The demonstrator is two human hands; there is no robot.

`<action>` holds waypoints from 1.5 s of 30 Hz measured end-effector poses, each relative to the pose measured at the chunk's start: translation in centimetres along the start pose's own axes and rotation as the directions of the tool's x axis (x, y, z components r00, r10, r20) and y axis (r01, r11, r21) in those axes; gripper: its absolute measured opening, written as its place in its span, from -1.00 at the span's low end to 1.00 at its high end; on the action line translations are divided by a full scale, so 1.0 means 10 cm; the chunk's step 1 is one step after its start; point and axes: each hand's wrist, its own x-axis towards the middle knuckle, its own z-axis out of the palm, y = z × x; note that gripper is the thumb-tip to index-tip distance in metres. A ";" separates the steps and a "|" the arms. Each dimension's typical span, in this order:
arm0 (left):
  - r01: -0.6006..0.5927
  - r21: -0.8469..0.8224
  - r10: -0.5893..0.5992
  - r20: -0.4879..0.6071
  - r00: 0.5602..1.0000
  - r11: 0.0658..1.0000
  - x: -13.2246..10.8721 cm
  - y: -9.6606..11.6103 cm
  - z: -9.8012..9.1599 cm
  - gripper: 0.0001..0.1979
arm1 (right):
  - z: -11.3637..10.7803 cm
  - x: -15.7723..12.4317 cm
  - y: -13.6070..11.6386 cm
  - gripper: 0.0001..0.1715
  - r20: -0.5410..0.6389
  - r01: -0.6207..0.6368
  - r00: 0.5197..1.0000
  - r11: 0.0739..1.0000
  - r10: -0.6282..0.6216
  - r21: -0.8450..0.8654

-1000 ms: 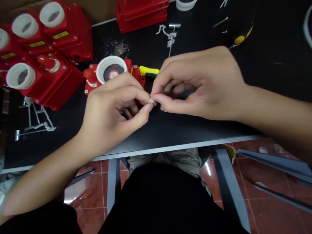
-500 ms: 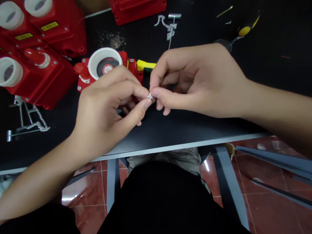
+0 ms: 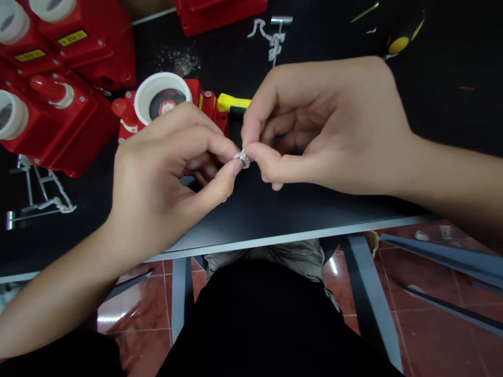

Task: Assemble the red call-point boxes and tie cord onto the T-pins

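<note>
I see my left hand (image 3: pixel 168 173) and right hand (image 3: pixel 326 125) meet fingertip to fingertip above the near part of the black table (image 3: pixel 275 214). Both pinch a small white knot of cord (image 3: pixel 242 157) between thumb and forefinger. Just beyond them lie a red switch box (image 3: pixel 165 104) and a yellow tool handle (image 3: pixel 231 103).

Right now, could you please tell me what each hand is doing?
Left hand: closed, pinching the small white piece between thumb and forefinger.
Right hand: closed, pinching the same piece from the other side.
</note>
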 end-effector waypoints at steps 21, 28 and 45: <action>0.036 0.015 -0.036 -0.038 0.999 0.999 -0.03 0.02 0.03 -0.89 | -0.02 0.01 0.10 -0.86 0.040 0.051 0.998 0.975 -0.043 -0.216; 0.107 -0.002 -0.107 -0.046 0.993 0.994 -0.04 0.08 0.03 -0.88 | -0.05 -0.03 0.06 -0.84 0.123 0.287 0.956 0.769 -0.265 -0.572; -0.037 0.226 0.050 -0.050 0.998 0.973 -0.05 -0.03 0.02 -0.91 | -0.09 0.00 0.01 -0.81 0.175 0.319 0.947 0.707 -0.271 -0.631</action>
